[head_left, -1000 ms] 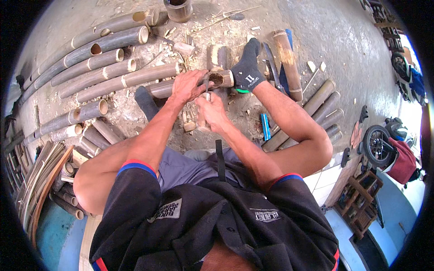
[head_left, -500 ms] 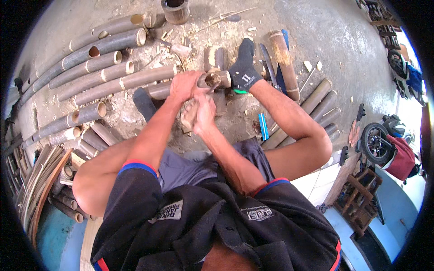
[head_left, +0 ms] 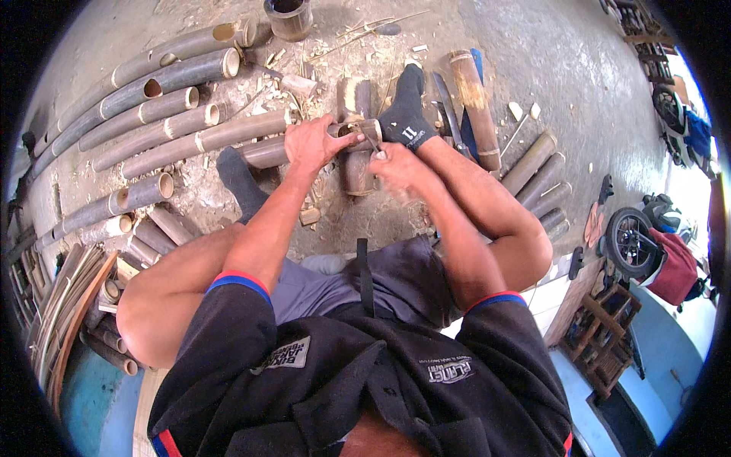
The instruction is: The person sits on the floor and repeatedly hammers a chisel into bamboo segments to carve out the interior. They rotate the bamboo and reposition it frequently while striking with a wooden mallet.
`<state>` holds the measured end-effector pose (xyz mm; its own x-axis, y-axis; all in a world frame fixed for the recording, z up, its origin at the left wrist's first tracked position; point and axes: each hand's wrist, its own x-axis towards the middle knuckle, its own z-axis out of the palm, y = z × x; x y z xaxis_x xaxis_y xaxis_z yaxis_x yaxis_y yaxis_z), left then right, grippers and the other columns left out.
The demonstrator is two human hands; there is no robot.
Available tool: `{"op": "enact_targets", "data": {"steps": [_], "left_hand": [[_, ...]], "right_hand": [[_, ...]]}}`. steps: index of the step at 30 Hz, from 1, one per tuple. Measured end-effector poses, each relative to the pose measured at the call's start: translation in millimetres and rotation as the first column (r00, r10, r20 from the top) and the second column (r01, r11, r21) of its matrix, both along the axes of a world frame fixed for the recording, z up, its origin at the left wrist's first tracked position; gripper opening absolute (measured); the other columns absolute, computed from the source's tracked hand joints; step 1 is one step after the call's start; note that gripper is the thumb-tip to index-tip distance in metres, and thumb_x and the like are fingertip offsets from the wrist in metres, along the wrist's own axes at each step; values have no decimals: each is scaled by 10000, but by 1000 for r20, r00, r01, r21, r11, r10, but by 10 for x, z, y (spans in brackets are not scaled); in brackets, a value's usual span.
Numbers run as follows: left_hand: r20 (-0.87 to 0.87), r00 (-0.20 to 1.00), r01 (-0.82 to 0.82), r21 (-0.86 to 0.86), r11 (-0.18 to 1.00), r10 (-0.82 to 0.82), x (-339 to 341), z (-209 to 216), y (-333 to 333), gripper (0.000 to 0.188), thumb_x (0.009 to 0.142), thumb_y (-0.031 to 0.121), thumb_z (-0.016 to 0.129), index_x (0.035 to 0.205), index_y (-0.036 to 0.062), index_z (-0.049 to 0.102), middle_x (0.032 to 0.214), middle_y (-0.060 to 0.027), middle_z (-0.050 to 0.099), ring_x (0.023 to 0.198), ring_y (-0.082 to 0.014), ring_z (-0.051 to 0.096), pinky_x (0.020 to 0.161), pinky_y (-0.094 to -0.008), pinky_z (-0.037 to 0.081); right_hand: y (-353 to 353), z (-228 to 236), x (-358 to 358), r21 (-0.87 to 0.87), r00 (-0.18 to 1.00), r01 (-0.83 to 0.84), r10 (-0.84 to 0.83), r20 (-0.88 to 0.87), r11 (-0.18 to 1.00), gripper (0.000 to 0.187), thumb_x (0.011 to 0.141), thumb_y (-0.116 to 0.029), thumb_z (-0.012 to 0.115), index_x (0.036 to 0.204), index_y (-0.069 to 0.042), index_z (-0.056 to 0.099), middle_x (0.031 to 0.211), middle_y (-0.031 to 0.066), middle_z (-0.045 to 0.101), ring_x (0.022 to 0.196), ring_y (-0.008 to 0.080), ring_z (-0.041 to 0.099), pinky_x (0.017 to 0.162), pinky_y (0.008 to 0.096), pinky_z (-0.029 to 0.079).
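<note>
The bamboo tube [head_left: 266, 153] I am working on lies crosswise in front of me, between my feet, on top of a short bamboo log [head_left: 358, 175]. It is brown and round, with a hole [head_left: 346, 130] cut in its upper side close to the right end. My left hand [head_left: 308, 142] is clamped over the tube just left of the hole, thumb stretched right toward the blade; whether the thumb touches it I cannot tell. My right hand [head_left: 402, 167], partly blurred, has its fingers closed around a small knife [head_left: 371, 140], the narrow blade up at the hole's right side.

The tube's right end is close against my right foot [head_left: 409, 107], in a dark sock, so room is tight there. Just right of that foot lie a long knife [head_left: 449, 110] and a thick bamboo piece [head_left: 478, 114] with a scraped face. My left foot [head_left: 237, 179] is by the tube's left end, and a row of tubes [head_left: 152, 112] fills the far left. Bare floor [head_left: 567, 84] opens out at the far right, while shavings [head_left: 365, 55] litter the far middle.

At the far edge a brown cup [head_left: 292, 29] stands upright, its inside dark; I cannot tell what it holds. Several tubes in the row have side holes, dark or pale within.
</note>
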<state>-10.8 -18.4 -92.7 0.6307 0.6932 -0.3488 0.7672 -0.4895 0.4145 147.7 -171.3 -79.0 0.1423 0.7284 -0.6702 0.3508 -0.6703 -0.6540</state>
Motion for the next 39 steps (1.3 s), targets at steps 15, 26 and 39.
{"op": "enact_targets", "data": {"steps": [15,26,39], "left_hand": [[-25,947,314,-119,942,-319,-196,-80,342,801,627,697,818,1110,74,673,1032,-183,736,1016,-380,697,868,-481,542],[154,951,276,-26,961,-269,-303,-282,279,414,777,404,714,1056,99,683,1043,-151,725,990,-380,695,835,-479,548],[542,709,-693,416,588,452,-1176,-580,1056,619,856,354,761,1322,-6,573,1344,-306,519,1283,-446,474,1076,-517,413]], "right_hand": [[-114,-118,-333,-57,960,102,-113,-257,993,310,857,-273,692,1018,-15,639,687,67,620,579,173,583,550,364,491],[914,-16,-1386,-504,-265,838,-649,-713,211,108,921,-135,589,852,-80,528,685,61,513,573,196,532,502,376,493],[-294,-143,-1305,21,686,686,-636,-353,728,337,912,-352,725,1058,-92,568,703,106,595,558,270,584,538,438,515]]}}
